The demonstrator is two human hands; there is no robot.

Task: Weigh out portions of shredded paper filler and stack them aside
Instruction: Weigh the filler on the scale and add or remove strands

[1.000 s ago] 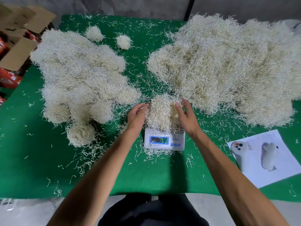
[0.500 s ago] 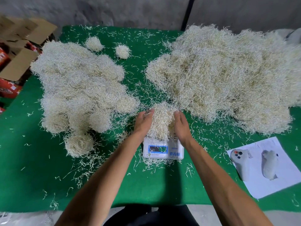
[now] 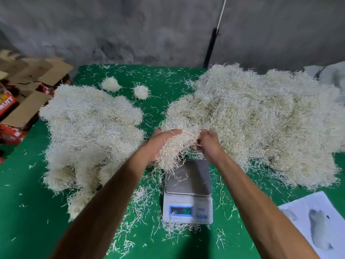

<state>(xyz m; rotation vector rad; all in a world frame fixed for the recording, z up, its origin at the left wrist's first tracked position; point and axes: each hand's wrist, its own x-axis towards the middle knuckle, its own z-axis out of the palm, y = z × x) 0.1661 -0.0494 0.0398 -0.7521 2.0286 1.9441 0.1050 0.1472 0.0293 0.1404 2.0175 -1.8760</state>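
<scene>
Both hands hold a clump of shredded paper (image 3: 173,148) in the air just above the scale (image 3: 187,191) on the green surface (image 3: 33,212). The left hand (image 3: 160,142) cups it from the side, fingers curled around it; the right hand (image 3: 209,144) pinches its strands. The weighed portions (image 3: 89,131) lie left, the loose heap (image 3: 257,118) right.

Left hand (image 3: 162,144) cupped, right hand (image 3: 208,144) pinching

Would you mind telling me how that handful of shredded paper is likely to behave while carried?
The handful probably sags and sheds: strands dangle below the left hand, and bits lie on the scale. It looks light and springy.
</scene>
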